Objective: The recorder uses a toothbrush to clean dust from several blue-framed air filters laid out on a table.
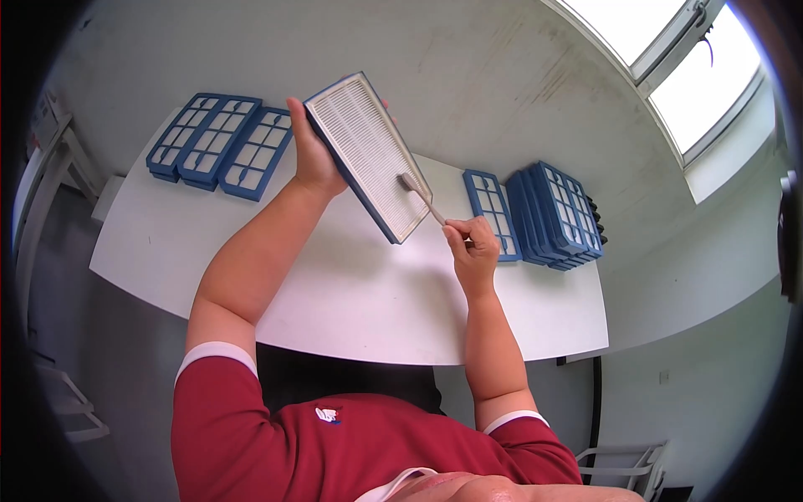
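A pleated air filter [370, 150] in a blue frame is raised at a tilt above the table, its white pleats facing the camera. My left hand [317, 154] grips its upper left side, with fingertips showing beyond the far edge. Between the thumb and fingers of my right hand [473, 248] is the handle of a small brush [428, 204], which looks like a toothbrush. The brush head lies against or just over the pleats near the filter's lower right; its bristles are hidden.
Blue-framed filters [219, 138] stand in low stacks at the white table's [376, 320] back left. Another filter [492, 210] lies at the right beside a taller pile of filters [568, 213]. A wall with a window [702, 81] rises behind the table.
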`<state>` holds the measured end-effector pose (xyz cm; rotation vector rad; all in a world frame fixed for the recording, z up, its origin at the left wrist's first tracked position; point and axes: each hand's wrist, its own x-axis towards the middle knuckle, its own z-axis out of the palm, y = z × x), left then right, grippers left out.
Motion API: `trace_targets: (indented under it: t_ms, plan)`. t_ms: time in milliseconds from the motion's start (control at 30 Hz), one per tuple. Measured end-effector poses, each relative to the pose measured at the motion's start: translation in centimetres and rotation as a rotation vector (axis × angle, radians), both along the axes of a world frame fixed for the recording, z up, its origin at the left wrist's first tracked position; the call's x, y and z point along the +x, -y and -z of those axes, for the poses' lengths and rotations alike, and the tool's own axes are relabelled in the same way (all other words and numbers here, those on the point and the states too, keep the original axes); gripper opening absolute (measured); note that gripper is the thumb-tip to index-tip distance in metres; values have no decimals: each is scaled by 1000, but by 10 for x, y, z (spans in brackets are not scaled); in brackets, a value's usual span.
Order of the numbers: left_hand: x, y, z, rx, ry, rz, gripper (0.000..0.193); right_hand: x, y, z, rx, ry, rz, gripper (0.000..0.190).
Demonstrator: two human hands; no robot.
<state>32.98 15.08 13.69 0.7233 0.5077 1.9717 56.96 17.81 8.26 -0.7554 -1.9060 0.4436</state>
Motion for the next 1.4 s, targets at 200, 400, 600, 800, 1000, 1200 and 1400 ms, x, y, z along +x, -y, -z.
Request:
trace_targets:
  t_ms: [200, 400, 600, 800, 1000, 1200, 1400]
  plan:
    - [-4, -2, 3, 45, -27, 14, 97, 0, -5, 7, -58, -74, -17, 6]
    - [-4, -2, 2, 31, -8, 35, 98, 1, -3, 4, -77, -70, -8, 5]
    - [-6, 0, -5, 52, 80, -57, 99, 0, -1, 6, -77, -53, -94, 7]
    - [-17, -1, -4, 104, 69, -116, 97, -5, 7, 5, -126, 18, -232, 10]
    - [-15, 0, -5, 77, 34, -151, 101, -4, 5, 5, -155, 30, -237, 9]
    - [-14, 1, -5, 110, 39, -108, 103, 2, -4, 5, -99, -29, -80, 7]
    - [-13, 0, -4, 91, -5, -73, 100, 5, -9, 5, -29, -53, 2, 6]
